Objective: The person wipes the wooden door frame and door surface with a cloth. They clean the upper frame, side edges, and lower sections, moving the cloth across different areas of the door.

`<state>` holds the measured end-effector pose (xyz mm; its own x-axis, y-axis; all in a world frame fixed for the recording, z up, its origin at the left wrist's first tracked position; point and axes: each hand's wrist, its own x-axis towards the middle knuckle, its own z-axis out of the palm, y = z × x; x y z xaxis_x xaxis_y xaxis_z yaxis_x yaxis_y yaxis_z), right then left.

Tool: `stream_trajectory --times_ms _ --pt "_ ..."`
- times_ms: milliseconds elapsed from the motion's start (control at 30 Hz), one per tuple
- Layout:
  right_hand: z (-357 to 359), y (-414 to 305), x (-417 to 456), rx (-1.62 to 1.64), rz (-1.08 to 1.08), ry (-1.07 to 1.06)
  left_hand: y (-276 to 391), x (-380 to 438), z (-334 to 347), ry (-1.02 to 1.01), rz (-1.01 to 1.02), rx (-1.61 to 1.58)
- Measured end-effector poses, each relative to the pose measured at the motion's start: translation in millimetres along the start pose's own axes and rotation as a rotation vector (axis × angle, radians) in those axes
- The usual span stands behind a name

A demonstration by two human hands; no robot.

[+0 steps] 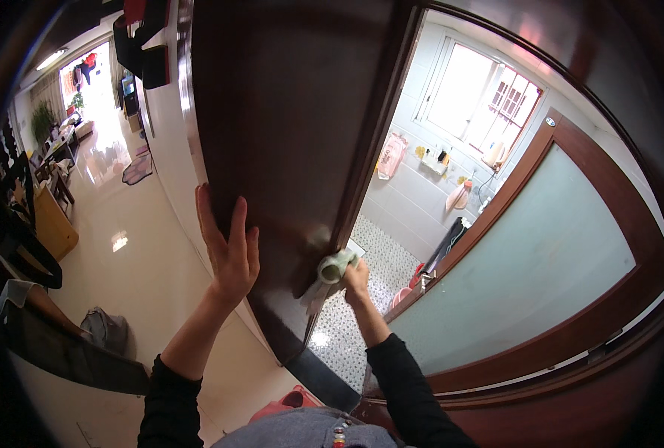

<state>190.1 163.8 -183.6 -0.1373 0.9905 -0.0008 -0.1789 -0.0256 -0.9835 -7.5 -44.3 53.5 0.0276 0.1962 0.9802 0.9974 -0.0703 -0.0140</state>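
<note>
My left hand (pixel 232 252) is raised with spread fingers over the left part of a dark, glossy wood panel (pixel 287 112) beside the doorway; whether it touches the surface cannot be told. Lower on the right, my right hand (pixel 356 280) grips a pale green and white cloth (pixel 335 267), bunched up, with a loose end hanging down. The cloth lies against or close to the panel's right edge, next to the door frame. Beyond it, a brown wooden door with a frosted glass pane (pixel 522 269) stands open.
Through the doorway are a pebble-patterned floor (pixel 343 319), a wall shelf (pixel 435 161), a window (pixel 477 95) and a pink basin (pixel 401 297). A dark threshold (pixel 323 381) crosses the doorway. A grey bag (pixel 108 330) and a yellow board (pixel 52 224) stand at left; a mat (pixel 138 169) lies in the hallway.
</note>
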Motion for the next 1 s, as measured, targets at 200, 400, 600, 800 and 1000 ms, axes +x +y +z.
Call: stream_trajectory --times_ms 200,400,600,800,1000 --pt "30.5 -254.4 -7.0 0.241 -0.326 -0.061 -0.8 -2.5 -1.4 0.012 -0.009 0.010" --pt "62.6 -403.6 22.8 0.337 -0.934 -0.222 0.4 -1.5 -0.6 0.005 -0.006 -0.007" --pt "106.3 -407.6 23.3 0.043 -0.999 -0.012 1.6 -0.8 -6.0 -0.016 -0.002 -0.003" --pt "88.2 -267.6 15.2 -0.172 -0.995 0.185 -0.4 0.2 -1.6 0.010 0.002 -0.025" --pt "66.2 -104.7 -7.6 -0.209 -0.818 0.168 -4.7 -4.5 -4.4 0.001 0.002 -0.001"
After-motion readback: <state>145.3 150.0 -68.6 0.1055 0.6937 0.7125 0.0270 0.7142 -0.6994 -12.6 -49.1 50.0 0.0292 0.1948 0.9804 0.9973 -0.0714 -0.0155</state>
